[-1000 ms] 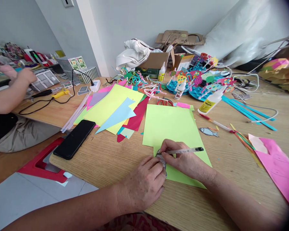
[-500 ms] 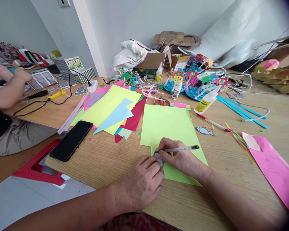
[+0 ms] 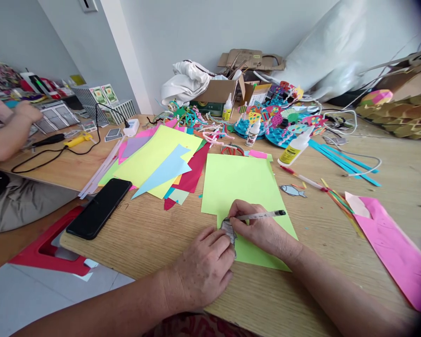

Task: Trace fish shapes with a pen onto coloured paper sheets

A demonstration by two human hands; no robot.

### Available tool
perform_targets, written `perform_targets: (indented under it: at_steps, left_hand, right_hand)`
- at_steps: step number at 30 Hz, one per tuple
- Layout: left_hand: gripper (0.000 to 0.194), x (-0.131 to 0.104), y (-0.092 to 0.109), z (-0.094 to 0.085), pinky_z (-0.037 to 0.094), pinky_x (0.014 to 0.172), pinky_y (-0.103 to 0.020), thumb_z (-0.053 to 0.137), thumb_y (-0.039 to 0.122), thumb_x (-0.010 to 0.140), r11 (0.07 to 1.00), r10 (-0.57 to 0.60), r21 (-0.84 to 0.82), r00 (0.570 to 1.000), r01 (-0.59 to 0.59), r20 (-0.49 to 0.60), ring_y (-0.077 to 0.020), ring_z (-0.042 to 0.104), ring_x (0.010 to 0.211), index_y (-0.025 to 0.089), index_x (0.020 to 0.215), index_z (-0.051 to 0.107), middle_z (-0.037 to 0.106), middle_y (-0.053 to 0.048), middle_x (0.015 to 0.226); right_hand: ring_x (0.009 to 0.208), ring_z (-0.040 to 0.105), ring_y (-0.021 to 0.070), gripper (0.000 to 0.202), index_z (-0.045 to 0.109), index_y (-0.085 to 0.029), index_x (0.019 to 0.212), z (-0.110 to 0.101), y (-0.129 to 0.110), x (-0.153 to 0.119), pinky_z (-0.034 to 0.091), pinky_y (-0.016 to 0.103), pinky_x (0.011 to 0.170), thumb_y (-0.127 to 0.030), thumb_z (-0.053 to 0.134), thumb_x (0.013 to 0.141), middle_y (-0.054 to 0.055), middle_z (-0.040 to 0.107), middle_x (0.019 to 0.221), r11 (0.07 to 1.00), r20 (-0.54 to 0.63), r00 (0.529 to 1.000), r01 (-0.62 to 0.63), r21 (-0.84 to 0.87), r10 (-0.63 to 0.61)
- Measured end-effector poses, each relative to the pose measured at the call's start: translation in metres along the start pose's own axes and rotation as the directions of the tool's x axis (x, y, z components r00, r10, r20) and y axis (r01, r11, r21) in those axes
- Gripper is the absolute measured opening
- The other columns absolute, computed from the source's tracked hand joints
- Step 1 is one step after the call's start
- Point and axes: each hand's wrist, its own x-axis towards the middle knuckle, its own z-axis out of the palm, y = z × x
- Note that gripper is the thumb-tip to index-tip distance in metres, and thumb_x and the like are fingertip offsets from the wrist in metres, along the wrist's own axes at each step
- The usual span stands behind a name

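Reference: lime-green paper sheet (image 3: pixel 242 180). Right hand (image 3: pixel 261 229) over sheet's near portion; fingers clamped on clear-barrelled pen (image 3: pixel 259 216). Grey cutout (image 3: pixel 227 227) at sheet's near left edge, partly beneath left hand (image 3: pixel 205 264); left fingers close together, laid on cutout. Fish cutout (image 3: pixel 293 190) right of sheet; smartphone (image 3: pixel 100 208) left.

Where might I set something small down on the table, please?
Mostly bare wood lies between the phone and left hand, and below the fish, between the green sheet and pink paper. It is crowded along the back, around the box and bottles.
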Motion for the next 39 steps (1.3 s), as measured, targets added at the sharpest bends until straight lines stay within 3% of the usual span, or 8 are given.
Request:
perform_targets:
  at_steps: [5,15,21,27,31,39]
  left_hand:
    - [0.026,0.0,0.0,-0.001,0.031,0.101,-0.036,0.049,0.025,0.085,1.0,-0.018,-0.001,1.0,0.018,0.003,-0.0214,0.041,0.114,0.011,0.108,0.051,0.044,-0.011,0.124]
    - [0.017,0.009,0.001,-0.004,0.042,0.084,-0.04,0.036,0.023,0.091,0.996,-0.023,0.082,0.998,0.019,0.05,-0.0238,0.046,0.099,0.015,0.089,0.051,0.048,-0.012,0.115]
    - [0.015,0.011,0.001,-0.003,0.043,0.083,-0.039,0.037,0.021,0.091,0.996,-0.01,0.086,0.999,0.007,0.032,-0.0233,0.047,0.099,0.014,0.087,0.05,0.051,-0.012,0.11]
    - [0.022,0.015,-0.002,0.002,0.043,0.084,-0.038,0.037,0.014,0.088,0.994,0.018,0.112,1.0,-0.015,-0.02,-0.0238,0.048,0.102,0.008,0.105,0.05,0.054,-0.014,0.105]
    - [0.019,0.017,-0.004,0.002,0.041,0.086,-0.037,0.037,0.009,0.087,0.988,0.091,0.126,0.996,-0.091,0.006,-0.0234,0.049,0.102,0.009,0.094,0.055,0.056,-0.012,0.102]
    - [0.02,0.017,-0.004,0.002,0.039,0.087,-0.037,0.038,0.01,0.087,0.976,0.109,0.191,0.994,-0.108,0.003,-0.0254,0.046,0.108,0.008,0.09,0.057,0.057,-0.012,0.1]
  right_hand:
    - [0.05,0.045,0.0089,0.008,0.047,-0.019,0.064,-0.001,-0.001,0.0,0.034,0.02,0.046,-0.013,0.045,0.069,-0.004,0.053,0.055,0.999,0.003,0.999,-0.032,0.008,0.032]
    - [0.049,0.044,0.0095,0.008,0.047,-0.019,0.063,-0.004,-0.002,0.001,0.034,0.021,0.046,-0.014,0.044,0.067,-0.003,0.052,0.054,0.998,0.006,0.999,-0.054,0.023,0.054]
    - [0.049,0.043,0.0098,0.007,0.047,-0.02,0.063,-0.005,0.0,0.001,0.033,0.021,0.046,-0.016,0.045,0.068,-0.004,0.052,0.053,0.998,-0.008,0.998,-0.057,0.015,0.058]
    - [0.05,0.044,0.01,0.007,0.048,-0.02,0.064,-0.006,0.0,0.001,0.034,0.021,0.046,-0.015,0.045,0.068,-0.003,0.053,0.054,0.998,-0.03,0.998,-0.054,-0.018,0.053]
    - [0.05,0.045,0.0104,0.007,0.047,-0.02,0.063,-0.007,0.0,0.001,0.034,0.022,0.046,-0.016,0.045,0.068,-0.003,0.053,0.054,0.999,-0.039,0.998,-0.05,-0.02,0.049]
    - [0.05,0.043,0.0108,0.006,0.046,-0.021,0.063,-0.008,0.003,0.0,0.033,0.022,0.046,-0.018,0.044,0.068,-0.004,0.05,0.053,0.997,-0.049,0.997,-0.066,-0.027,0.065]
